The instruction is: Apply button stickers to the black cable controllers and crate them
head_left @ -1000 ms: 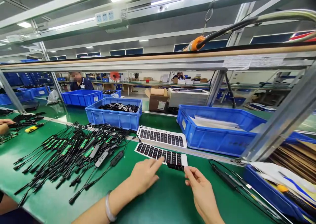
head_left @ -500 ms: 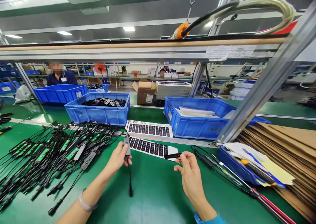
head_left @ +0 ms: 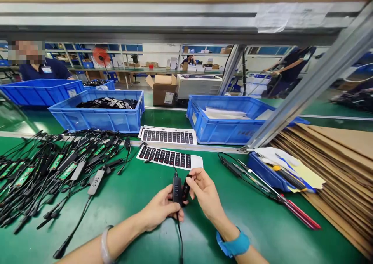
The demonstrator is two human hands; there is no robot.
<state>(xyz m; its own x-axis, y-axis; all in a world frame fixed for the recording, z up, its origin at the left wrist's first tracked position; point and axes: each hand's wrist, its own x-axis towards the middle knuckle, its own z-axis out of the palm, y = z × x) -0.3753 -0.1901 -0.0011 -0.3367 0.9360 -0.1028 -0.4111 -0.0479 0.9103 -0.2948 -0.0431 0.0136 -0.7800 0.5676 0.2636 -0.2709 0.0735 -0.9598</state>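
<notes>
Between the thumb and fingers of my left hand (head_left: 161,207) is a dark inline cable controller (head_left: 176,190), held upright with a cable leaving each end. My right hand (head_left: 205,192) pinches a black label sticker (head_left: 185,190) with small red and white marks by its upper end. The sticker stands right beside the controller; I cannot tell whether the two touch. Beyond my hands a white label sheet (head_left: 166,156) carries a row of the same black stickers. A second label sheet (head_left: 167,136) lies behind it.
Cabled controllers and green circuit boards (head_left: 67,171) are heaped at left. A blue bin of black parts (head_left: 99,116) and a blue bin with white sheets (head_left: 233,128) stand behind. A tool tray (head_left: 268,171), red-handled tool (head_left: 303,213) and cardboard stack (head_left: 329,159) are at right.
Both hands have come together in front of me: the left moved right with the controller, the right moved left with the sticker, now turned upright. My view has tilted down.
</notes>
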